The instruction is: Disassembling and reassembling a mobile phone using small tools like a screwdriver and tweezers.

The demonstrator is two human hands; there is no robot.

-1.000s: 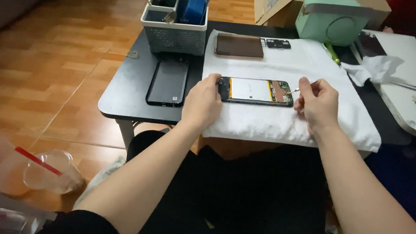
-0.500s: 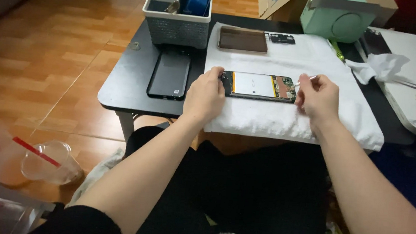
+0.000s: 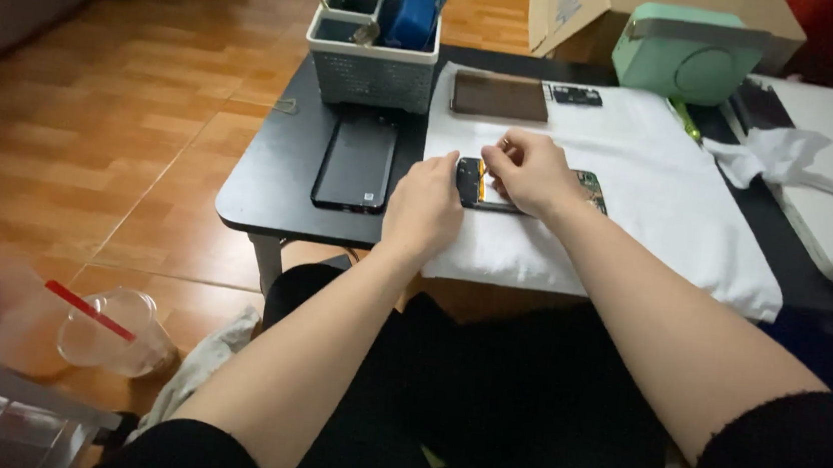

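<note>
Warm wooden floorboards surround our low black table (image 3: 269, 201), where a white folded cloth (image 3: 660, 205) is spread as a soft bed so small parts neither slide nor scratch. On that cloth, near its left edge, lies the opened smartphone with its back removed and green circuit board showing (image 3: 591, 187); most of it is hidden under our hands.

Our left hand (image 3: 426, 205) rests palm down at the phone's left end, fingers curled and close together against its edge, apparently to keep it from shifting. Our right hand (image 3: 531, 169) reaches across from the right and covers the middle of the phone, wrist low, knuckles raised, fingertips drawn together over the interior near a yellow-orange strip; whether they pinch anything we cannot tell.

Just beside the cloth lies a black rectangular phone panel (image 3: 355, 163), and behind it stands a grey plastic tool caddy (image 3: 371, 69). Further back on the cloth rests a dark brown rectangular panel (image 3: 500, 97).
</note>
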